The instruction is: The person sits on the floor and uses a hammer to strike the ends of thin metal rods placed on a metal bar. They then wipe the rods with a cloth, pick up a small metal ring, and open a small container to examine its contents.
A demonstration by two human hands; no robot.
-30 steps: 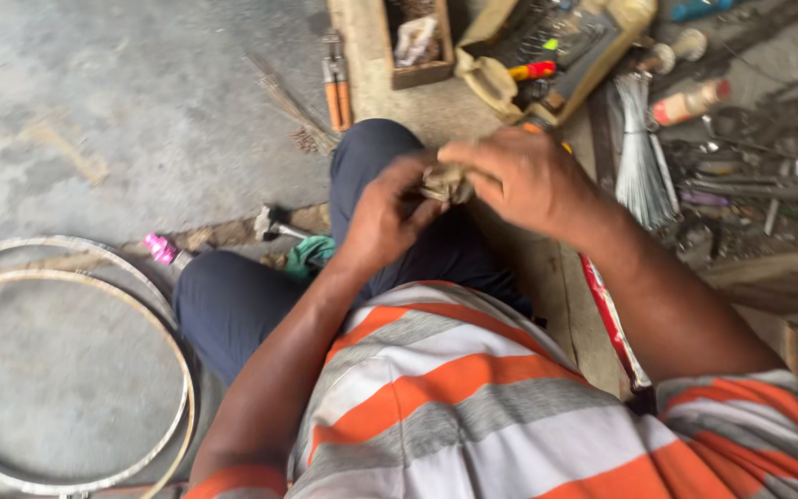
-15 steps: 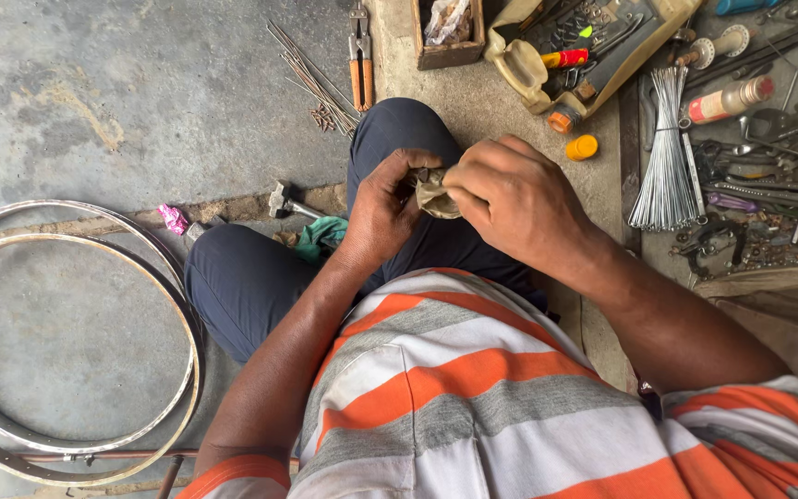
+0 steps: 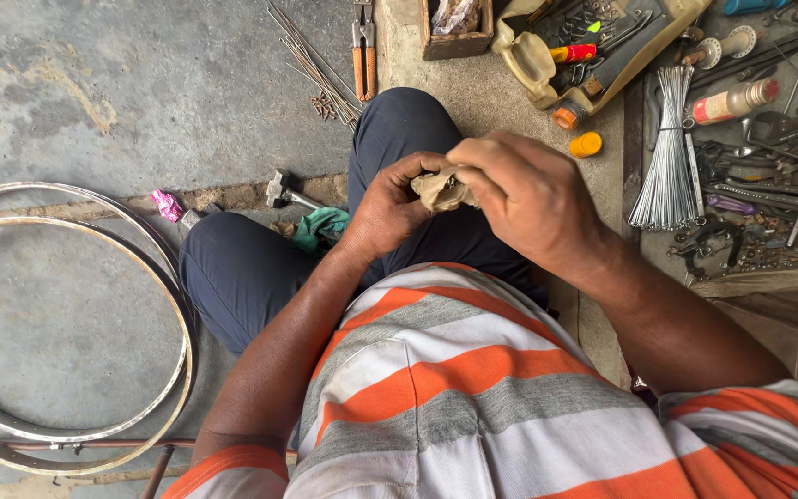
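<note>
Both of my hands meet above my lap, over dark blue trousers. My left hand (image 3: 392, 211) and my right hand (image 3: 521, 192) together pinch a small crumpled tan rag or paper wad (image 3: 442, 191). Whatever may be wrapped inside the wad is hidden by my fingers. I sit with knees bent, wearing an orange, grey and white striped shirt.
Two bare bicycle rims (image 3: 66, 323) lie on the concrete at left. A hammer (image 3: 286, 192), green cloth (image 3: 323, 226), loose spokes (image 3: 311, 69) and pliers (image 3: 364, 51) lie ahead. At right are a spoke bundle (image 3: 667, 152), a cut-open tool container (image 3: 602, 46), an orange cap (image 3: 586, 144) and scattered tools.
The view has shifted, so the hands sit lower and more central in the frame. Both hands stay closed on the tan wad, with the fingers turning it slightly.
</note>
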